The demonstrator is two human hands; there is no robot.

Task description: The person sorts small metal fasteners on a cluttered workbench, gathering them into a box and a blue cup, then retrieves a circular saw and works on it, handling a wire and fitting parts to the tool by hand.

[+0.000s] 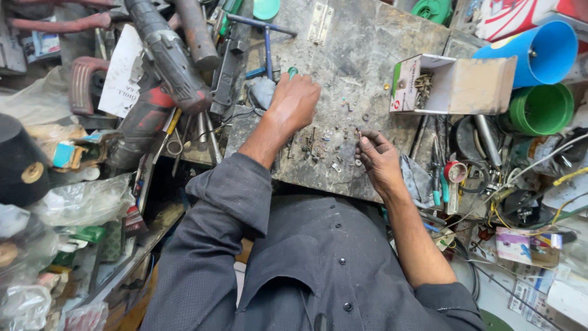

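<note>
Overhead view of a person seated at a cluttered workbench (380, 49), both forearms extended over its scuffed grey surface. The left hand (294, 101) lies knuckles-up near the bench's far left part, fingers curled downward into a loose fist; a small green-tipped object (293, 71) shows just beyond the knuckles, and whether the hand grips it cannot be told from this angle. The right hand (380, 160) rests closer to the near edge, fingers drawn together with thumb and fingertips pinched at a small dark piece, too small to identify. Between and just beside the two hands lies a scatter of small screws and metal bits (318, 147), spread on the bench surface.

To the left of the left hand, a red and black power drill (160, 73) lies tilted across a heap of tools, with a blue-shafted T-handle tool (267, 40) just beside the hand. A brass hinge (320, 23) lies flat near the far edge. To the right, an open cardboard box (456, 84) lies on its side with small hardware inside. Beyond it are a blue plastic cup (539, 52) and a green plastic cup (542, 109), both tipped sideways. A tangle of wires (527, 196) fills the right margin. The person wears a dark grey buttoned shirt (294, 263).
</note>
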